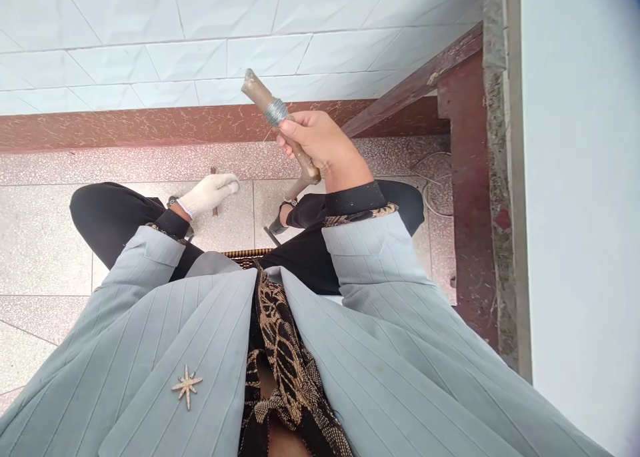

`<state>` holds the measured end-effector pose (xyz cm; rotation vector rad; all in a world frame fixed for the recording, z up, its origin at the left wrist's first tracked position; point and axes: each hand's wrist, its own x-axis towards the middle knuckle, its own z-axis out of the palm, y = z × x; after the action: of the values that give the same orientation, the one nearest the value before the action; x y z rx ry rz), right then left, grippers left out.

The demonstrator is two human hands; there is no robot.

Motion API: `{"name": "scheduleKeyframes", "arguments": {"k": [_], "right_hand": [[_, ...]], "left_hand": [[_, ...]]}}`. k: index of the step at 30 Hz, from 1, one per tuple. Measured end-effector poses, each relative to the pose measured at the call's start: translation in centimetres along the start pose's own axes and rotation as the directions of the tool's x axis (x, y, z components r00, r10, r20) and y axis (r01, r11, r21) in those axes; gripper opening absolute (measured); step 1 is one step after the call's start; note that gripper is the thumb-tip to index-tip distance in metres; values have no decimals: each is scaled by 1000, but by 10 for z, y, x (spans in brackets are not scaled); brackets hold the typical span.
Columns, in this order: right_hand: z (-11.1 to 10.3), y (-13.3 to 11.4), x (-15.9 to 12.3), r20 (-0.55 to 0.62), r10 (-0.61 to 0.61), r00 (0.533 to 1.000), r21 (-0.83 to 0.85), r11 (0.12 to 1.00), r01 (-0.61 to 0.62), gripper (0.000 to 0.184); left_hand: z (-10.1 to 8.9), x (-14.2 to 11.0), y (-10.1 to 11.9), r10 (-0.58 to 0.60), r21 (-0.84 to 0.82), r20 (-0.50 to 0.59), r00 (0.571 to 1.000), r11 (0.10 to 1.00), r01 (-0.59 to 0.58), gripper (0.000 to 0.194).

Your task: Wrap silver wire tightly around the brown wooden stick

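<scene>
My right hand [317, 140], bare, is closed round a crooked wooden stick [257, 89] held up in front of me. Several turns of grey metal wire [277, 112] are wound tightly round the stick just above my thumb, and a thin loose end sticks out beside it. Below my fingers the stick bends near a knobby part. My left hand [210, 194] wears a white knitted glove, and its fingers are curled closed. A narrow brown piece [215, 212] shows above and below the glove; I cannot tell whether it is in the hand or lies on the floor.
White wall tiles [200, 7] rise ahead over a red-brown skirting [175, 125]. On the right stand a dark red wooden frame [473, 197] and a pale panel [580, 197]. A thin cable [433, 200] lies on the speckled floor. My seat has a woven edge [247, 252].
</scene>
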<state>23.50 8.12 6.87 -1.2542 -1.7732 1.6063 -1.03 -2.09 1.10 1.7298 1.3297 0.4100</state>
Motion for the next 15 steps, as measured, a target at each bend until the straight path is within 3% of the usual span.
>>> {"name": "scheduleKeyframes", "arguments": {"k": [2, 4, 7, 10, 13, 15], "right_hand": [[0, 8, 8, -117, 52, 992, -132, 989, -67, 24], [2, 18, 16, -133, 54, 990, -362, 927, -99, 18], [7, 29, 26, -66, 71, 995, -664, 741, -97, 24], [15, 31, 30, 73, 183, 980, -822, 568, -44, 31], [26, 28, 27, 265, 329, 907, -879, 469, 87, 29], [33, 26, 22, 392, 434, 811, -858, 491, 152, 25]], "left_hand": [[1, -3, 5, 11, -22, 41, 999, 1000, -10, 26], [1, -6, 9, 25, -42, 94, 995, 999, -21, 28], [-2, -10, 13, 55, -24, 134, 990, 998, -52, 31], [-8, -12, 14, 76, 40, 87, 993, 996, -79, 30], [-14, -11, 11, 83, 95, -23, 996, 992, -80, 30], [-17, -9, 9, 60, 133, -93, 994, 990, -48, 29]]}}
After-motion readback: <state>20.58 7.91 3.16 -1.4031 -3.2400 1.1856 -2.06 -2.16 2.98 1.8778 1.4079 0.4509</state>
